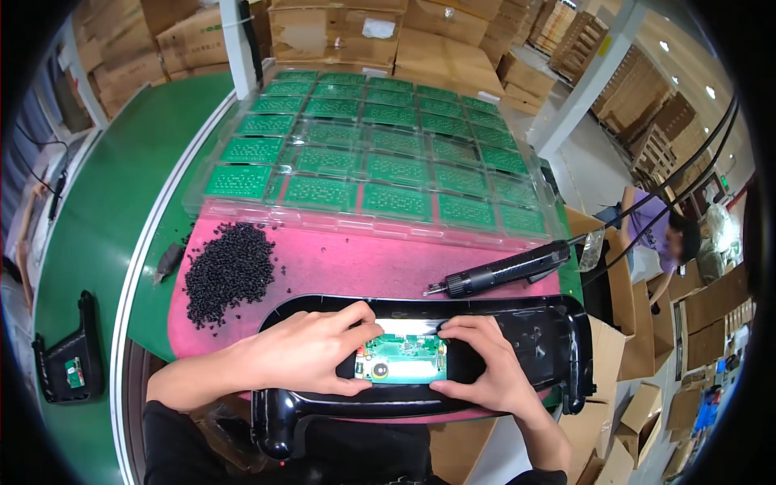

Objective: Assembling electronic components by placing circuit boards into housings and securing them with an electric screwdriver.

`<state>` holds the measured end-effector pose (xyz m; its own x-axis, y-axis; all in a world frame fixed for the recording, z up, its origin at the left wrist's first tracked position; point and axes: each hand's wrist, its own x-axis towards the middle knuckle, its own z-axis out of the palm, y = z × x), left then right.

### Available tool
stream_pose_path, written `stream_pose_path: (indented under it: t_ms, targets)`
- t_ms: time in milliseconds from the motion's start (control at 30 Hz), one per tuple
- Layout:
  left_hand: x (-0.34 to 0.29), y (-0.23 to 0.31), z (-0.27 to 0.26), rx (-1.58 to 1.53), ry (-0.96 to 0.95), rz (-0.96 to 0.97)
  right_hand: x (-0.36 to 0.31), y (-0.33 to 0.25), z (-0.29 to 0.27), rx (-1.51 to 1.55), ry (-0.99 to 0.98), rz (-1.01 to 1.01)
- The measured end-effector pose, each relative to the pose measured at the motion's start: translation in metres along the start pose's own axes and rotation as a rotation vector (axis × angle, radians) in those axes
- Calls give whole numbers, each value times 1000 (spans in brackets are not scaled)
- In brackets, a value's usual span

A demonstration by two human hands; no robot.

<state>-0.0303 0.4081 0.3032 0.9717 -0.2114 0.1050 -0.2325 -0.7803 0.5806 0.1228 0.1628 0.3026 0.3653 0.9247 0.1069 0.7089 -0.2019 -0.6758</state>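
A green circuit board (406, 354) with small components lies over the middle of a glossy black plastic housing (537, 343). My left hand (327, 346) grips the board's left end, fingers at the far corner and thumb at the near one. At the opposite end my right hand (489, 362) holds it the same way, thumb toward me. The housing rests on a pink mat (347, 257) near the table's front edge; its underside is hidden. Beyond my right hand lies a black electric screwdriver (505, 271), its bit pointing left.
A heap of small black screws (229, 275) sits on the mat's left. Behind stands a clear plastic tray (356, 217) with rows of green boards. Another black housing (69, 364) lies on the green surface at left. Cardboard boxes (335, 36) and a person (651, 226) are farther off.
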Motion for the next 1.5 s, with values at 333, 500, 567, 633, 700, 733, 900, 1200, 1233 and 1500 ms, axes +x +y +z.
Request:
stream_pose_path:
  t_ms: [333,500,567,633,700,733,900,1200,1233,1500]
  targets:
    - [5,6,-3,70,-50,-23,1,1,7,-41,41,24]
    - [3,3,-2,79,-38,-14,3,1,9,-58,35,28]
    - [4,2,0,77,-31,-3,2,1,8,-68,20,25]
    - [2,1,0,85,-19,7,4,2,8,-70,1,7]
    - [1,0,1,92,-21,9,4,0,8,-71,-2,33]
    - [1,-1,1,95,-23,17,4,-2,8,-69,-4,23]
    - [0,-3,4,103,-82,-22,3,-3,8,-105,3,28]
    - [-11,-8,0,-4,135,57,1,-10,-2,101,-7,154]
    - [-12,-17,-3,4,258,106,-2,-7,-7,186,85,159]
    - [-29,-70,-39,403,366,-307,-11,76,-102,311,697,469]
